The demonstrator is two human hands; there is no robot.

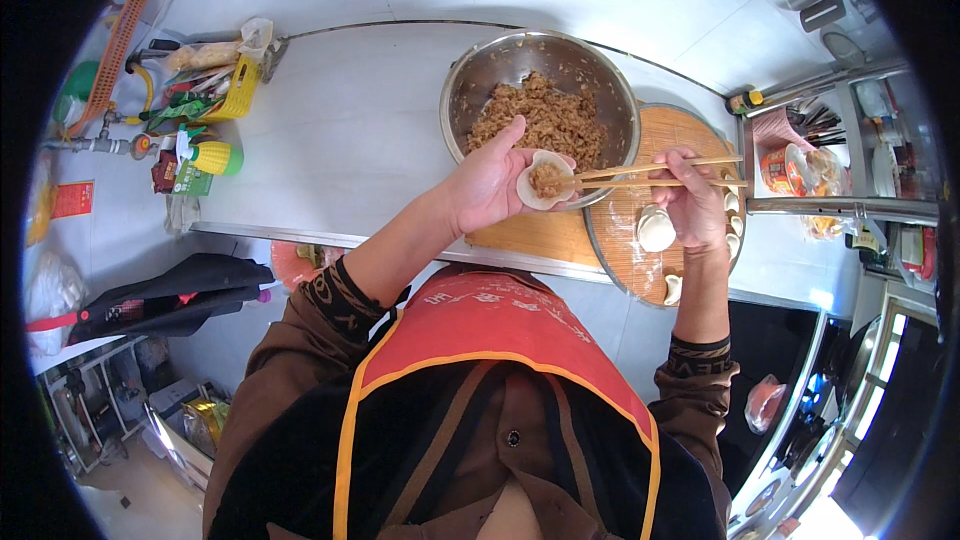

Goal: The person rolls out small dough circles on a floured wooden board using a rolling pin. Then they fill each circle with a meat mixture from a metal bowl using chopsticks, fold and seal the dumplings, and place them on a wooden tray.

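Note:
On my left hand (491,184) lies a round dough wrapper (527,193), held at the near rim of a large steel bowl (459,67). A lump of brown filling (545,178) rests in the wrapper. My right hand (688,199) grips a pair of wooden chopsticks (626,171), whose tips touch the lump. More minced filling (544,116) is heaped in the bowl. Below my right hand, a small stack of dough wrappers (655,231) sits on a round slatted tray (626,247). Folded dumplings (673,289) lie near the tray's edge, several of them partly behind my right hand.
A wooden board (525,236) lies under the bowl and tray on the white counter (352,127). To the left stand a yellow basket (238,90) of packets and a spray bottle (214,157). A metal shelf rack (840,206) borders the tray's right side.

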